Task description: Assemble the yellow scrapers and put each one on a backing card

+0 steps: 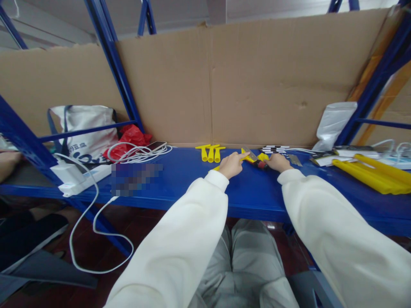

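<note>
My left hand (231, 165) is closed around a yellow scraper handle (216, 168), whose lower end sticks out beside the wrist. A flat metal blade (250, 153) shows at its far end, past my fingers. My right hand (278, 162) is closed, its fingertips at a small red-and-black tool (261, 164) whose kind is unclear. Close to those fingertips is a yellow piece (263, 157). Just right of my right hand lies a loose metal blade (294, 160). Toward the back, three yellow T-shaped handles (211, 154) lie side by side.
Black-and-white striped items (275, 149) lie behind my right hand. Long yellow parts (372, 175) and a plastic bag (334, 124) are at the right. A coiled white cable (141, 152), power strip (85, 177) and cloth bag (88, 132) occupy the left. Cardboard (257, 85) walls the back.
</note>
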`<state>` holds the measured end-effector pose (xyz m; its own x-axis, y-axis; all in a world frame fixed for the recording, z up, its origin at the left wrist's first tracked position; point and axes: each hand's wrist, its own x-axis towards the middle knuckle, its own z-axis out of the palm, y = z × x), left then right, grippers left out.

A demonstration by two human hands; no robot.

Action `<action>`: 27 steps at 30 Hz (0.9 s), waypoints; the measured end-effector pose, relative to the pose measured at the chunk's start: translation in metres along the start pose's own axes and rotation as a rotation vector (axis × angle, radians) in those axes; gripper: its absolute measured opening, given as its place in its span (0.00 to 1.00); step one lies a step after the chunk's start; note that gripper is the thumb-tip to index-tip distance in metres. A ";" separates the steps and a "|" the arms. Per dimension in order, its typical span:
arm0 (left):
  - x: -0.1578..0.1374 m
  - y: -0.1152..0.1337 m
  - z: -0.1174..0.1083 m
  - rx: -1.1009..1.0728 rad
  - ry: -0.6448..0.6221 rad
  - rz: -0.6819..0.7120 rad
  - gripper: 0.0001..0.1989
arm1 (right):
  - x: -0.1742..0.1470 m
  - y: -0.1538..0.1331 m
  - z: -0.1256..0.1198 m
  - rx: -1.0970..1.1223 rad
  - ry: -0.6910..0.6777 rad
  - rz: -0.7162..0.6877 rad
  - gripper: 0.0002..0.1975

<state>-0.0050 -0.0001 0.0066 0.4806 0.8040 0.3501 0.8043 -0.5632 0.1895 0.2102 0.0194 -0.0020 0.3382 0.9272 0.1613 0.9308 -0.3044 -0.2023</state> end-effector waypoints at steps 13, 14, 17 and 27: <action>-0.001 0.000 -0.001 0.001 -0.003 0.004 0.26 | 0.009 0.008 0.000 0.101 -0.019 0.018 0.16; -0.001 0.000 -0.001 0.001 -0.003 0.004 0.26 | 0.010 0.009 0.000 0.100 -0.006 0.025 0.17; -0.001 0.000 -0.001 0.002 -0.007 0.004 0.26 | 0.009 0.011 0.003 0.097 0.016 0.046 0.18; -0.001 -0.003 0.003 0.025 -0.074 0.043 0.26 | -0.010 0.012 -0.020 0.175 0.184 0.116 0.17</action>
<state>-0.0062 0.0015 0.0028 0.5383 0.7917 0.2888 0.7905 -0.5932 0.1527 0.2204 0.0027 0.0131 0.4757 0.8280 0.2967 0.8516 -0.3491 -0.3910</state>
